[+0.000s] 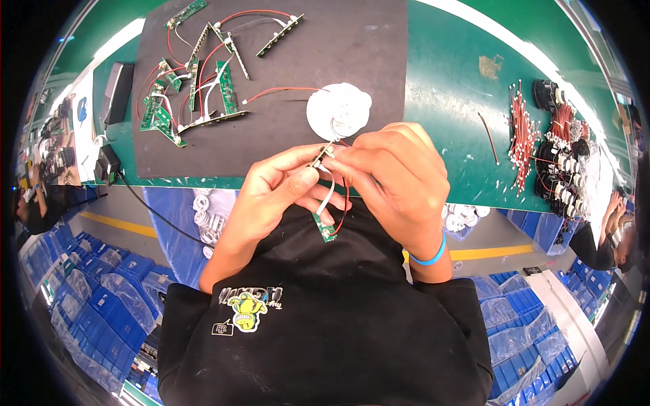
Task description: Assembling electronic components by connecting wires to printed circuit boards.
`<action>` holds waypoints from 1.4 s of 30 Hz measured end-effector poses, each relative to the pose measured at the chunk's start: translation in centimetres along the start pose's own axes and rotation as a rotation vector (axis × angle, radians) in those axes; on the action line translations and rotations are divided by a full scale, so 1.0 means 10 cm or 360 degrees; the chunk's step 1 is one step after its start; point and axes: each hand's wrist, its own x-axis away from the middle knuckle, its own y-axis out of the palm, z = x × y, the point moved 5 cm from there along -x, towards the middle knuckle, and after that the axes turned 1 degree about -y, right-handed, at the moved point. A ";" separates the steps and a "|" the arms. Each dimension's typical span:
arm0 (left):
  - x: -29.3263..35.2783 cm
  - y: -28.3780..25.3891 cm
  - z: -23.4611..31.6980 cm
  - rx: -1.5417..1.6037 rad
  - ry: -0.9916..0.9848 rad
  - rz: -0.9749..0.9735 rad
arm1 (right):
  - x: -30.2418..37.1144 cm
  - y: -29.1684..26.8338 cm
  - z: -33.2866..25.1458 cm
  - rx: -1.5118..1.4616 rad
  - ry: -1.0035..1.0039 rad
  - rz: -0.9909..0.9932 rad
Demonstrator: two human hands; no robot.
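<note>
My left hand pinches a small green circuit board between thumb and fingers, above the table's near edge. Against the other end of that board my right hand is closed, its thumb and fingertips pressed together beside a white connector. What exactly those fingertips grip is hidden. A white lead and a red wire loop down from the held board to a second green board, which hangs below my left fingers. Just beyond my hands lies a round white part, with a red wire running left from it.
Several wired green boards lie tangled on the dark mat. At right are a bundle of red wires, one loose wire and black-and-white round parts. A black adapter with its cable sits left.
</note>
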 end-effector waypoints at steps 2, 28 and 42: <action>0.01 -0.02 0.03 -0.0104 -0.0049 -0.0021 | 0.00 -0.01 -0.01 0.0007 -0.0001 -0.0027; 0.07 0.01 0.10 -0.0159 -0.0208 0.0085 | 0.19 0.08 -0.09 0.0115 0.0018 0.0185; 0.07 -0.03 0.13 -0.0182 -0.0315 -0.0146 | 0.10 -0.01 0.10 -0.0261 0.0175 -0.0129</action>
